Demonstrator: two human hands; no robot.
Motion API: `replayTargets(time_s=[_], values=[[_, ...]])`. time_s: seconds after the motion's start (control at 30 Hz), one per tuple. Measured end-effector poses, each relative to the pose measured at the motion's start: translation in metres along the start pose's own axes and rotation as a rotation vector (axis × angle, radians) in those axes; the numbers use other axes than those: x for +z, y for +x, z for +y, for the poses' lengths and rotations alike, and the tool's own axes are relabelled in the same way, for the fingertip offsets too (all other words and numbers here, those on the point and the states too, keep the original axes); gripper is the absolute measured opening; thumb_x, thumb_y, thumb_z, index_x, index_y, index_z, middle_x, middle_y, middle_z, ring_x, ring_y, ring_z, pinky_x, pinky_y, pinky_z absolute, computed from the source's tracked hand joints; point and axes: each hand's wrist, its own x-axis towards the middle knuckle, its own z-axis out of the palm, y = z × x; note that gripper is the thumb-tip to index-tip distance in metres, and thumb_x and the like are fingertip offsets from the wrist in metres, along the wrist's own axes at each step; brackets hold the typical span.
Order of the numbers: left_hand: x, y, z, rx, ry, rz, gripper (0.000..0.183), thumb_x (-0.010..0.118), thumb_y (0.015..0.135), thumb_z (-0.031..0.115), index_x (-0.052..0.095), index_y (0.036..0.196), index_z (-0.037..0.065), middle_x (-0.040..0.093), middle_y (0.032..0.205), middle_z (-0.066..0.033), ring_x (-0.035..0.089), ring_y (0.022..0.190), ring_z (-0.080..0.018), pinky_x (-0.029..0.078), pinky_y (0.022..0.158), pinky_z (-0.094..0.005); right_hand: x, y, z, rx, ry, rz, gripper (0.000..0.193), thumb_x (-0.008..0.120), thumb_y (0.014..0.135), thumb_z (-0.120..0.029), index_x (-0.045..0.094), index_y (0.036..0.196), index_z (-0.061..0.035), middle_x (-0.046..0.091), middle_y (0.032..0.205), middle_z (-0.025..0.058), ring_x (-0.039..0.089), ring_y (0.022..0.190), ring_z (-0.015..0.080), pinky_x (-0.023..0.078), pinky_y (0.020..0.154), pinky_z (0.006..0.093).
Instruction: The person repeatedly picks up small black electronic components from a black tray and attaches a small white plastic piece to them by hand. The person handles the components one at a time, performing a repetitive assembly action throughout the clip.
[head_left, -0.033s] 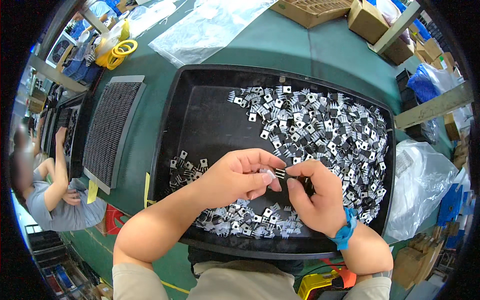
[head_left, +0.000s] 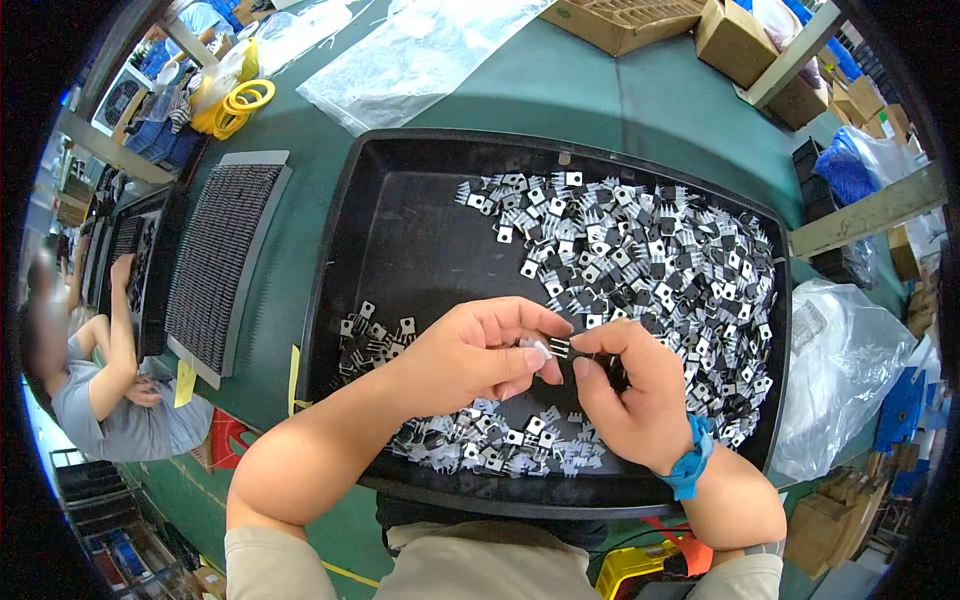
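Observation:
Above a large black tray [head_left: 400, 140], both my hands are close together. My left hand [head_left: 480, 350] pinches a small translucent white plastic piece [head_left: 541, 349] between thumb and fingers. Opposite it, my right hand [head_left: 640, 390] pinches a black power transistor, whose metal legs [head_left: 560, 347] point left toward the white piece; its body is mostly hidden by my fingers. Whether legs and plastic touch, I cannot tell. A big heap of transistors with whitish plastic pieces [head_left: 640, 250] fills the tray's right side. Fewer transistors [head_left: 365, 335] lie at the left, and a mixed pile [head_left: 500, 445] along the near side.
Left of the tray lies a panel with dense rows of dark parts [head_left: 225, 250]. Clear plastic sheeting [head_left: 425, 65] rests beyond the tray, another bag [head_left: 835, 370] to its right. Cardboard boxes [head_left: 625, 25] stand at the back. A co-worker [head_left: 125, 400] sits at the far left.

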Motion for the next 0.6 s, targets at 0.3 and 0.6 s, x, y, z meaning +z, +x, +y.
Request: replayTargets(time_s=[0.3, 0.6], values=[[-0.004, 0.0, -0.004, 0.025, 0.049, -0.052, 0.042, 0.06, 0.09, 0.009, 0.048, 0.129, 0.001, 0.065, 0.091, -0.0083, 0.046, 0.06, -0.0048, 0.036, 0.051, -0.0181, -0.001, 0.003, 0.0, -0.029, 0.027, -0.089, 0.018, 0.06, 0.079, 0.004, 0.061, 0.095, -0.0019, 0.058, 0.079, 0.013, 0.059, 0.063, 0.0261, 0.047, 0.057, 0.0332], [-0.001, -0.001, -0.002, -0.029, 0.102, -0.085, 0.035, 0.057, 0.09, 0.005, 0.049, 0.123, -0.002, 0.064, 0.088, -0.0103, 0.046, 0.058, -0.0058, 0.039, 0.053, -0.0197, -0.01, 0.007, 0.001, 0.188, 0.16, -0.292, 0.014, 0.058, 0.081, 0.001, 0.061, 0.094, -0.0033, 0.059, 0.075, 0.0099, 0.058, 0.064, 0.0193, 0.045, 0.056, 0.0301]])
